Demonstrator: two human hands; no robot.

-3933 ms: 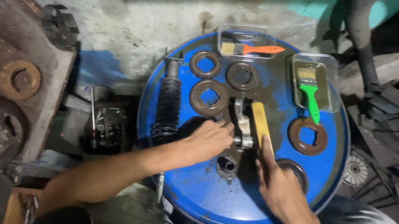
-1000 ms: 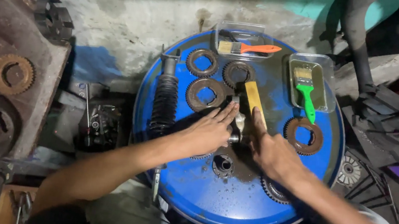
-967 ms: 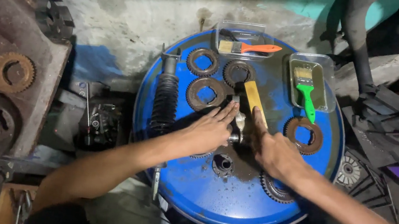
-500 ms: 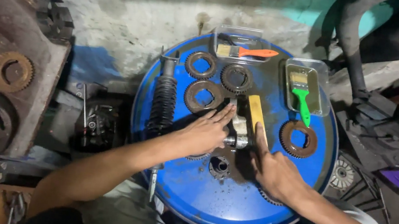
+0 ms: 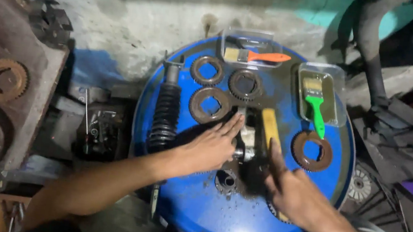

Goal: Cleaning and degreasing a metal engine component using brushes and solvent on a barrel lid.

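Head view: a person leans over a big blue drum [image 5: 203, 222] that stands upright. Its round top is the work place.

The left hand [image 5: 211, 147] lies flat and open, fingers stretched out, on a small metal part [image 5: 246, 143] in the middle of the drum top. The right hand [image 5: 296, 193] is open too, with its fingers pointing up at a yellow wooden handle [image 5: 269, 128] just beside that metal part. A fingertip seems to touch the handle, but neither hand grips anything.

Rusty rings with teeth lie on the drum top. Two rings [image 5: 207, 70] [image 5: 245, 84] sit side by side near the far edge. A third ring [image 5: 209, 105] lies just below them, near the left fingertips. A fourth ring [image 5: 312, 151] lies on the right, near the right hand. A black spring shock [image 5: 165, 116] lies along the left side of the drum top.

There are two clear trays at the far edge. One tray [image 5: 233, 35] holds a brush with an orange handle [image 5: 257, 56]. The other tray [image 5: 337, 109] holds a brush with a green handle [image 5: 316, 104].

A small round hole [image 5: 226, 180] in the drum top is between the two arms.

On the left, off the drum, rusty gear wheels [image 5: 4, 78] lie on a dirty metal block.
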